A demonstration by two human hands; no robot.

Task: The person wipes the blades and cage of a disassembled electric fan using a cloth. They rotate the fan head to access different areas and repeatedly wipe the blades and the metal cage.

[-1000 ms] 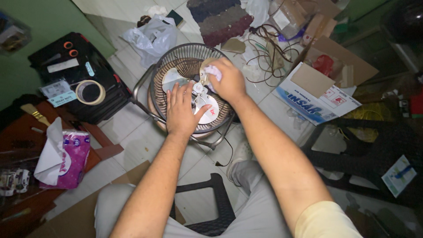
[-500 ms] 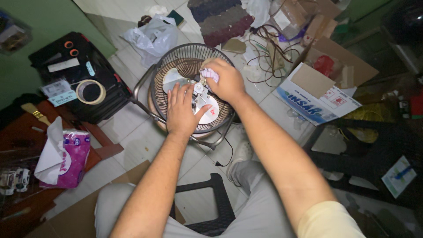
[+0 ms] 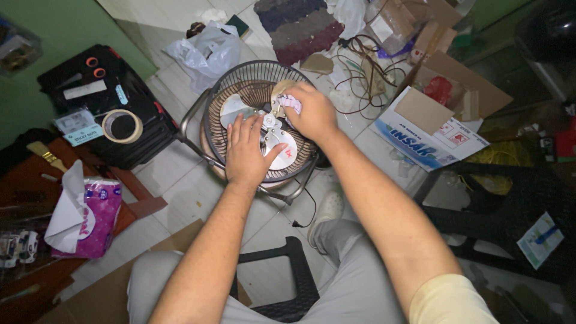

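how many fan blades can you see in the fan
3 metal blades: one upper left, one at the top by the right hand, one lower right beside the left hand. Hands may hide others.

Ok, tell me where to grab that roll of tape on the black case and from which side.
The tape roll lies flat on the black case with its open core facing up. Probably best to come straight down from above and pinch across the ring's wall, one finger inside the core and the thumb on the outer rim.

Metal fan, paper and plastic around it

Fan (image 3: 240, 102): dark wire grille, shiny smooth metal blades; tissue pack (image 3: 90, 222) glossy plastic; box (image 3: 420, 135) matt cardboard.
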